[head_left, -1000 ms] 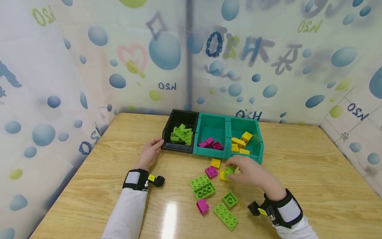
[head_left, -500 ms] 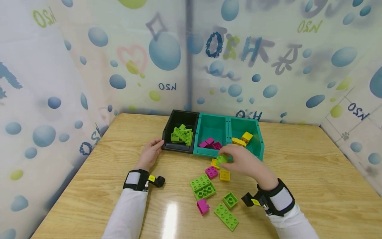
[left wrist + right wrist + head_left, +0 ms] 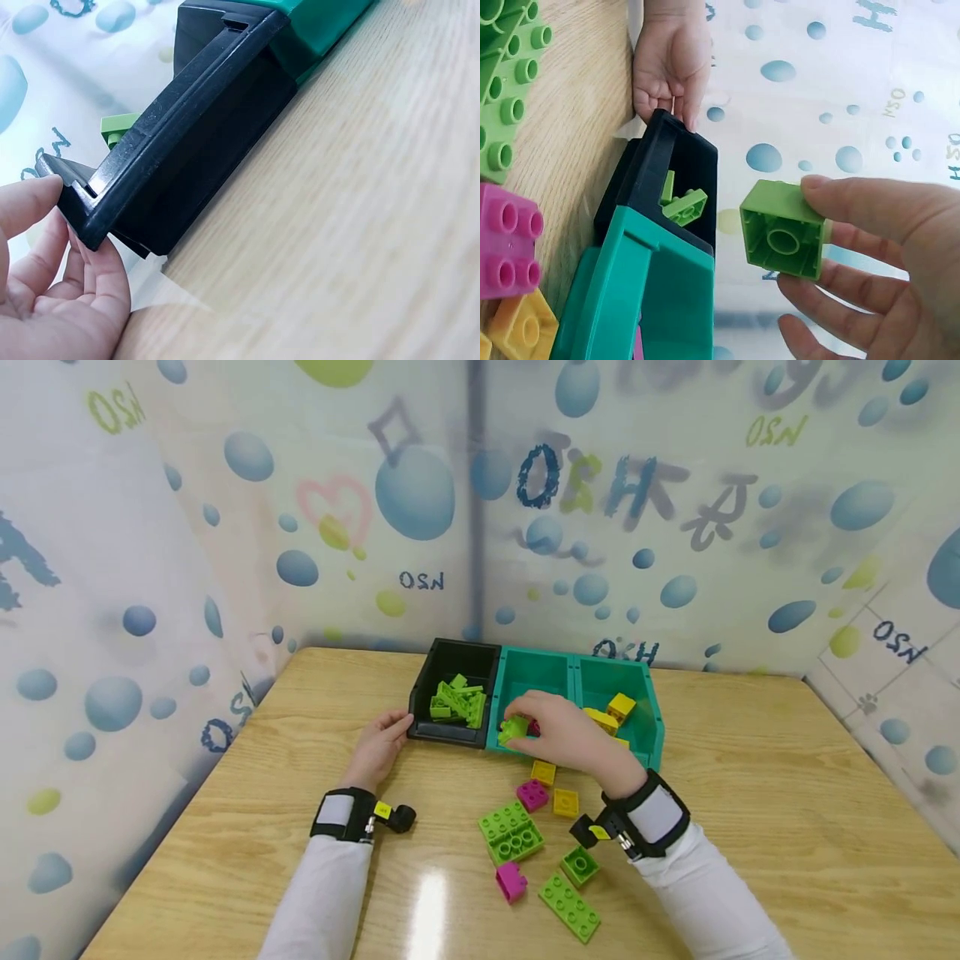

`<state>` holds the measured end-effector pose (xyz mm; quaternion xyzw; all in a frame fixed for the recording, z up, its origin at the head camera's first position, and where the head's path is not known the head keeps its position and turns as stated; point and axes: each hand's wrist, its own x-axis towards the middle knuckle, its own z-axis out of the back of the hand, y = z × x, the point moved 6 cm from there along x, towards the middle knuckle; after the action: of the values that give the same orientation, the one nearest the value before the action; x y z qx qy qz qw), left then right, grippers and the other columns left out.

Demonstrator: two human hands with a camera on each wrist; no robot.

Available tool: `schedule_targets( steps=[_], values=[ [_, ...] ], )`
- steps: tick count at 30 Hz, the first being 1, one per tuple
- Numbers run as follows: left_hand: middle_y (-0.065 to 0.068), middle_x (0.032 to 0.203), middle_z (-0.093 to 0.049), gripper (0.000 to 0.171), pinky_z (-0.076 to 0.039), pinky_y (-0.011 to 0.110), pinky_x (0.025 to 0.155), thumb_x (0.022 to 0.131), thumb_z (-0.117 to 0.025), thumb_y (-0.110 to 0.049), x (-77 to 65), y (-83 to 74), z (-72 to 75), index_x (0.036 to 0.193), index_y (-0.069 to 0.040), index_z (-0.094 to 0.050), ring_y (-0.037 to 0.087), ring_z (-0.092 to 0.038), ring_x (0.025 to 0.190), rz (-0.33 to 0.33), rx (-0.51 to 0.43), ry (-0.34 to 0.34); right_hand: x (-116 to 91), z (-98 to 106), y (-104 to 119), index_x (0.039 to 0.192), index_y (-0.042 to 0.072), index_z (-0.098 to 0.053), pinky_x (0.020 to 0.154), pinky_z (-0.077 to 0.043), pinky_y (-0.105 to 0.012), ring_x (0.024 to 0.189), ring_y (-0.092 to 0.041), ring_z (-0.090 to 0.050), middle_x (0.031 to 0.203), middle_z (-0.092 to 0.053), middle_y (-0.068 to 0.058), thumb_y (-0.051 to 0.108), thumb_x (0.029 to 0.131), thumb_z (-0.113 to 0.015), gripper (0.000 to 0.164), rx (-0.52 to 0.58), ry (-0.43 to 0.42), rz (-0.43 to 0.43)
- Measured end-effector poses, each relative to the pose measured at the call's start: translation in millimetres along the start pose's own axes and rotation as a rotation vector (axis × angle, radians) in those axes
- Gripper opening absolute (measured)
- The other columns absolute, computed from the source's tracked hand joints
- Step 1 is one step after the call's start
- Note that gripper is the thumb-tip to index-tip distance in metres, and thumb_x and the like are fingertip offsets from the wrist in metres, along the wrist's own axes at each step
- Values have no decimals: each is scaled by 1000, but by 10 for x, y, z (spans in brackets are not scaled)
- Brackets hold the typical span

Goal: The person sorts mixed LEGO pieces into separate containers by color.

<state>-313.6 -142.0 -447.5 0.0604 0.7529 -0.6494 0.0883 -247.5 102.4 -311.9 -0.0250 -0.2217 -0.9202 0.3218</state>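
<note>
My right hand (image 3: 566,737) pinches a lime-green toy building brick (image 3: 802,202) between thumb and fingers. In the head view it is over the front of the middle teal bin (image 3: 536,662). The right wrist view shows the brick's hollow underside with one round tube. My left hand (image 3: 375,747) grips the front left corner of the black bin (image 3: 202,112), thumb on the rim and fingers beneath. Lime-green bricks (image 3: 453,700) lie in the black bin. Magenta bricks in the middle bin are mostly hidden by my right hand.
Yellow bricks (image 3: 621,707) lie in the right teal bin (image 3: 641,727). On the wooden table (image 3: 420,827) in front are loose green bricks (image 3: 510,832), magenta bricks (image 3: 532,794) and yellow bricks (image 3: 566,802). A patterned wall sheet (image 3: 337,527) rises behind the bins.
My right hand has carried the green brick leftward and away from me, from above the loose yellow bricks to the middle bin. My left hand stays at the black bin's corner.
</note>
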Motion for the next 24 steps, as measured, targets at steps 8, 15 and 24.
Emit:
schedule_targets(
  steps=[8,15,24],
  values=[
    [-3,103,-47,27,-41,16,75,98,-51,-15,1,8,0,119,2,-48,3,-46,86,-9,-1,2,219,-152,58,114,7,-63,81,-49,-32,87,-20,-55,110,-62,-6,21,86,-71,32,-15,16,-4],
    [-2,105,-45,26,-40,15,76,99,-50,-15,16,12,7,119,2,-47,3,-46,88,-7,12,4,388,-300,75,115,6,-62,86,-50,-33,97,-21,-57,109,-61,-7,18,86,-70,32,-20,22,-12],
    [-4,102,-46,20,-41,16,75,98,-51,-14,31,28,16,114,-2,-51,4,-47,86,-13,-1,7,533,-444,26,115,6,-63,93,-47,-36,109,-25,-56,112,-63,-8,15,86,-70,31,-51,12,-6]
  ],
)
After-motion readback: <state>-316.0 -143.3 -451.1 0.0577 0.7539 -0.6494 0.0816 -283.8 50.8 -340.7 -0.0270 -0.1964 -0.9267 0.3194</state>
